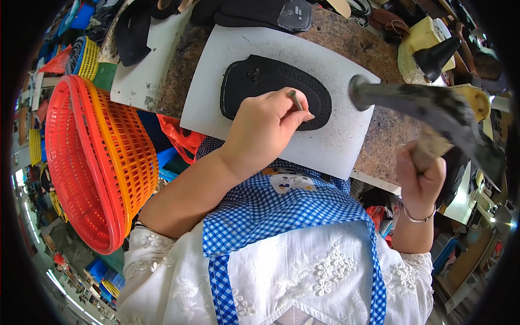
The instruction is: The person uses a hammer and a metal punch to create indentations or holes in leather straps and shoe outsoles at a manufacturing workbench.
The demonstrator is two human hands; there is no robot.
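Note:
A black shoe-upper piece [252, 84] with a line of small holes near its curved edge lies flat on a white cutting board [311, 151]. Over its near right part, my left hand [257, 124] pinches a short metal punch [294, 99] between thumb and fingers. The punch stands tilted; its lower tip is hidden by the fingers. To the right, my right hand [420, 181] is closed round the wooden handle of a hammer [422, 100]. The hammer is raised, and its dark metal head shows large, apart from the punch and the board.
Stacked red and orange plastic baskets [116, 157] stand at the left. More black pieces [265, 13] lie at the far edge of the speckled worktop [379, 146]. A yellow container [420, 49] with a black cone-shaped thing [437, 58] stands at the far right.

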